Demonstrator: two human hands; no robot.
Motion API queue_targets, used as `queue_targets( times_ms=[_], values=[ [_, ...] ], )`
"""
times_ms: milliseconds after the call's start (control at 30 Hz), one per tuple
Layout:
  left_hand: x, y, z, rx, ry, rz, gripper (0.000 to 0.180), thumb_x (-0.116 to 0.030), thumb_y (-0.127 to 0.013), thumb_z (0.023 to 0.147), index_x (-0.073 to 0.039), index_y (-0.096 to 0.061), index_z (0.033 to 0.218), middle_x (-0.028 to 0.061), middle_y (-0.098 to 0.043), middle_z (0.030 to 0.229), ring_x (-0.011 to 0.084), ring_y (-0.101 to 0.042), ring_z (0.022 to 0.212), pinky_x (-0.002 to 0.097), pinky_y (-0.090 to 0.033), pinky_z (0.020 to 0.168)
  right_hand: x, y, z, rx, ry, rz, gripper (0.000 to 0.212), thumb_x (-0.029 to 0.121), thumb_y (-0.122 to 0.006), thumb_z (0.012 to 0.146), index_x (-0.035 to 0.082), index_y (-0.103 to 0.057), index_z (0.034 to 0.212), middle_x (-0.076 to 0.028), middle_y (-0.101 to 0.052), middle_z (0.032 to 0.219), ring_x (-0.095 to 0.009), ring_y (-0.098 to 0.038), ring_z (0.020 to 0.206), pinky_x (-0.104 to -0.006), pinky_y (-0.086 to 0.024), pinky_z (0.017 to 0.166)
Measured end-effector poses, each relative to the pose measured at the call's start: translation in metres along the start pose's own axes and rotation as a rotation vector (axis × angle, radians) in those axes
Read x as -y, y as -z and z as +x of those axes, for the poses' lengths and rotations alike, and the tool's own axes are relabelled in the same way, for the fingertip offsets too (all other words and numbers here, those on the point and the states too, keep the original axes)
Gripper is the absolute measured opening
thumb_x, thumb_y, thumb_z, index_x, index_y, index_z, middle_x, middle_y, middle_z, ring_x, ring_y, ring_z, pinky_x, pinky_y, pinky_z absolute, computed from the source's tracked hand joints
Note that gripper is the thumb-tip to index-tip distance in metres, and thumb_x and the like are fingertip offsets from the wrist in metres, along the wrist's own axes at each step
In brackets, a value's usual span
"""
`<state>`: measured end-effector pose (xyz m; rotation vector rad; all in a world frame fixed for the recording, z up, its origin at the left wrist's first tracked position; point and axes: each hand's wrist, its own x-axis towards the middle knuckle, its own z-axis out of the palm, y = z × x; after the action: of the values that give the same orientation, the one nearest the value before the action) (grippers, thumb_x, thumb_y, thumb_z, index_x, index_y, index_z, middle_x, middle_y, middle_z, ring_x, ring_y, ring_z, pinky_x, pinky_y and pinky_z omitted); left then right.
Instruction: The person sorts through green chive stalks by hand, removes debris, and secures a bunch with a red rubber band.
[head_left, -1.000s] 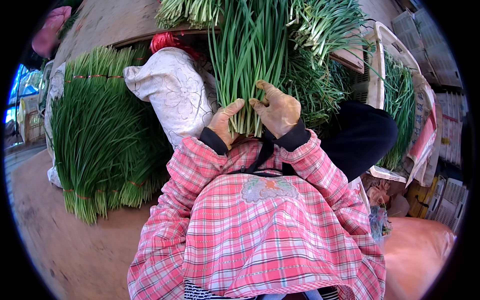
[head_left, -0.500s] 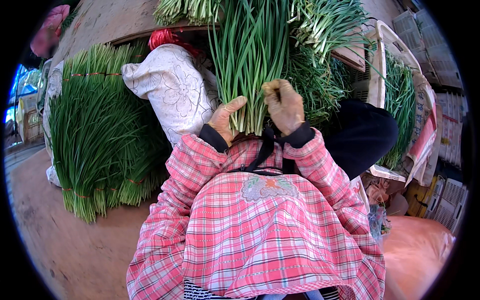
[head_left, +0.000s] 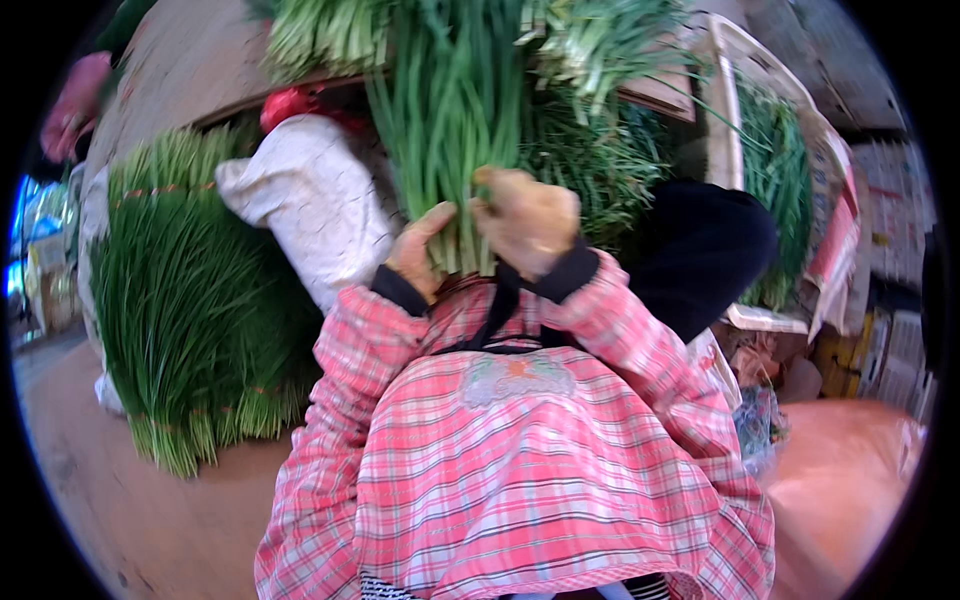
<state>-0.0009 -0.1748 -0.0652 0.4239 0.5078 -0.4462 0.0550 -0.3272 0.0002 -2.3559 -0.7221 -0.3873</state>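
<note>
A loose bunch of garlic chives [head_left: 445, 120] stretches away from my lap, white-green stalk ends nearest me and the long leaves pointing to the far side. My left hand [head_left: 416, 252], in a yellowish glove, is wrapped around the left of the stalks near their ends, thumb on top. Gloved the same way, my right hand [head_left: 532, 222] is closed, its curled fingers against the right side of the stalks. Motion blur and the hand's own back hide what those fingers pinch.
Tied garlic chive bundles [head_left: 190, 290] are stacked at left beside a white patterned cloth [head_left: 315, 200]. More chives [head_left: 610, 50] lie at the far right on a board. A white crate [head_left: 728, 130] with greens stands at right, an orange plastic bag [head_left: 840, 480] nearer me.
My right hand has moved in against the stalks; before, it was pinched just right of them. The whole view has shifted slightly, and the left hand keeps its hold.
</note>
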Motion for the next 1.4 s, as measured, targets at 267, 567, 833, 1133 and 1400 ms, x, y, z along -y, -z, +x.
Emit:
queue_targets(
  times_ms=[267, 567, 833, 1133, 1400],
  values=[
    [-0.005, 0.002, -0.004, 0.113, 0.062, -0.108, 0.036, -0.026, -0.054, 0.088, -0.001, -0.054, 0.114, 0.0163, -0.061, 0.108, 0.0316, -0.061, 0.095, 0.0491, -0.048, 0.085, -0.02, -0.018, 0.016, -0.108, -0.082, 0.016, 0.005, 0.015, -0.06, 0.071, 0.011, -0.057, 0.072, -0.009, -0.059, 0.064, -0.028, -0.06, 0.055, -0.0379, -0.047, 0.05],
    [-0.004, -0.01, -0.007, 0.056, 0.056, -0.058, 0.036, -0.021, -0.059, 0.085, 0.0, -0.053, 0.114, 0.0162, -0.063, 0.1, 0.0286, -0.064, 0.085, 0.0444, -0.054, 0.075, -0.051, 0.046, -0.014, -0.045, -0.201, 0.284, 0.014, 0.014, -0.068, 0.076, 0.009, -0.066, 0.09, -0.008, -0.064, 0.075, -0.019, -0.061, 0.058, -0.0287, -0.049, 0.056],
    [-0.001, -0.008, -0.009, -0.044, -0.057, -0.051, 0.035, -0.018, -0.059, 0.084, 0.0, -0.053, 0.114, 0.0152, -0.062, 0.104, 0.0278, -0.063, 0.091, 0.0444, -0.051, 0.081, -0.027, -0.017, 0.02, 0.138, 0.193, -0.201, 0.01, 0.013, -0.062, 0.071, 0.009, -0.057, 0.079, -0.008, -0.056, 0.067, -0.026, -0.058, 0.056, -0.037, -0.044, 0.047],
    [-0.003, -0.012, -0.009, 0.028, -0.046, -0.015, 0.038, -0.02, -0.061, 0.083, 0.001, -0.053, 0.113, 0.0148, -0.063, 0.103, 0.026, -0.063, 0.091, 0.0386, -0.052, 0.082, -0.035, 0.013, 0.027, 0.033, 0.089, -0.288, 0.013, 0.011, -0.064, 0.073, 0.013, -0.059, 0.085, -0.004, -0.057, 0.073, -0.022, -0.058, 0.058, -0.033, -0.047, 0.051],
    [-0.003, -0.015, -0.012, -0.044, -0.184, 0.276, 0.033, 0.002, -0.062, 0.076, 0.002, -0.055, 0.108, 0.009, -0.063, 0.091, 0.0205, -0.063, 0.08, 0.0335, -0.052, 0.073, -0.011, -0.019, 0.039, 0.197, 0.29, -0.282, 0.004, 0.013, -0.054, 0.074, 0.009, -0.055, 0.073, -0.009, -0.055, 0.07, -0.026, -0.059, 0.059, -0.0379, -0.044, 0.047]
  ],
)
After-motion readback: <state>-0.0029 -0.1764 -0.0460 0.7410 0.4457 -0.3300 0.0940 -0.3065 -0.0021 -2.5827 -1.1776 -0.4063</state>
